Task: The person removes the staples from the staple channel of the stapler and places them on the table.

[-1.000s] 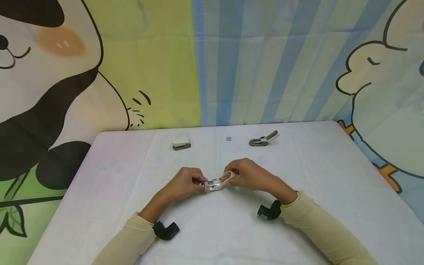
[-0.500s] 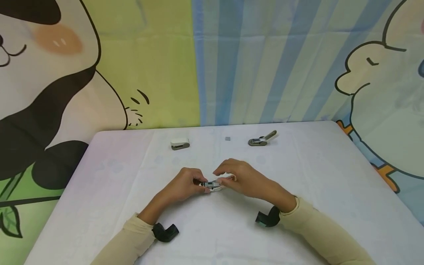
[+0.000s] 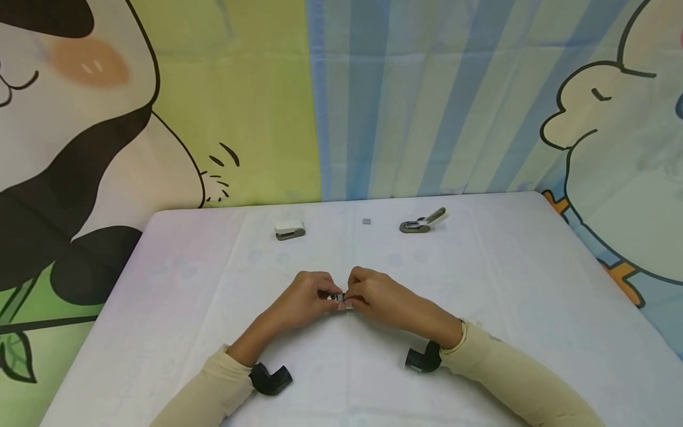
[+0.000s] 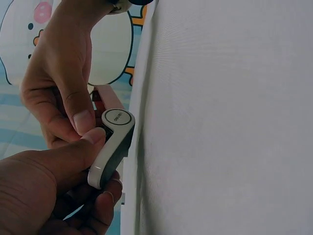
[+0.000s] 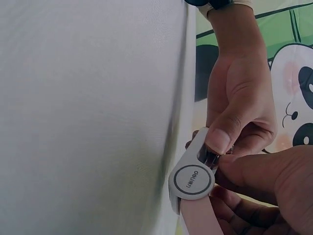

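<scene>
A small white stapler (image 5: 193,181) with a pink lid (image 5: 200,215) is held between both hands just over the table's middle; its lid stands raised in the wrist views. My left hand (image 3: 305,301) grips the front end, thumb on one side and curled fingers on the other. Close against it, my right hand (image 3: 383,301) has thumb and fingers pinched at the stapler's metal channel (image 5: 211,159). The fingertips hide most of that channel, so whether a small part is between them is not visible. In the head view the hands cover nearly all of the stapler.
Further back on the white table (image 3: 213,261) stand a closed white-and-grey stapler (image 3: 290,230), a small grey block of staples (image 3: 366,221) and an opened grey stapler (image 3: 421,225). A printed cloth (image 3: 373,118) hangs behind the table.
My right hand has left the pink lid and moved left to the stapler's channel, its fingers first loosened, now pinched beside the left fingertips. My left hand keeps its grip.
</scene>
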The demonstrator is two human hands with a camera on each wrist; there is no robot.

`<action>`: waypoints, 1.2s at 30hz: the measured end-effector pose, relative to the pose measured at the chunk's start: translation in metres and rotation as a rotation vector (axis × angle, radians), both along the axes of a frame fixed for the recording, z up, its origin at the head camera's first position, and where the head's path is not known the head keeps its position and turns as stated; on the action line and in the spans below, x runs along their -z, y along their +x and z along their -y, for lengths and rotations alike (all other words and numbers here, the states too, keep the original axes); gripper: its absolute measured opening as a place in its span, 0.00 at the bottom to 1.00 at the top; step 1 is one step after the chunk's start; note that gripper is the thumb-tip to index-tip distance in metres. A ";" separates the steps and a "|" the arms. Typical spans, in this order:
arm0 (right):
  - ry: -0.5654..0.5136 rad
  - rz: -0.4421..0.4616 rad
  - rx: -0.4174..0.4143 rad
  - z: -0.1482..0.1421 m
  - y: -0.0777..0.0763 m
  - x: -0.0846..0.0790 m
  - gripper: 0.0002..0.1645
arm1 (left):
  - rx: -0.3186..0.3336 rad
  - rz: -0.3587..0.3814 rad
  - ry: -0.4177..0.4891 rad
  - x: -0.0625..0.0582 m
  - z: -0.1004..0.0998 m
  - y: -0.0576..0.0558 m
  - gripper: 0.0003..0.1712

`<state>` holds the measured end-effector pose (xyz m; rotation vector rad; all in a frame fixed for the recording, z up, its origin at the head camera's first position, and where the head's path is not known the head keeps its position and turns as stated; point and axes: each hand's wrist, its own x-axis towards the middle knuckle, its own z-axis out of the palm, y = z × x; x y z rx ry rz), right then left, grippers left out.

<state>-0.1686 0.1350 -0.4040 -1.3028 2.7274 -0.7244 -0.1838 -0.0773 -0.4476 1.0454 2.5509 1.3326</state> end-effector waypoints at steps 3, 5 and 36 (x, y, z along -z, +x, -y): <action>-0.015 0.013 0.026 0.000 0.001 0.000 0.04 | -0.006 -0.003 0.014 -0.002 -0.001 0.001 0.08; -0.030 0.024 0.044 0.001 0.001 -0.001 0.03 | -0.010 -0.004 0.022 -0.003 -0.002 0.002 0.08; -0.263 -0.005 0.093 0.006 0.001 0.010 0.06 | -0.027 -0.062 0.049 -0.006 -0.002 0.000 0.08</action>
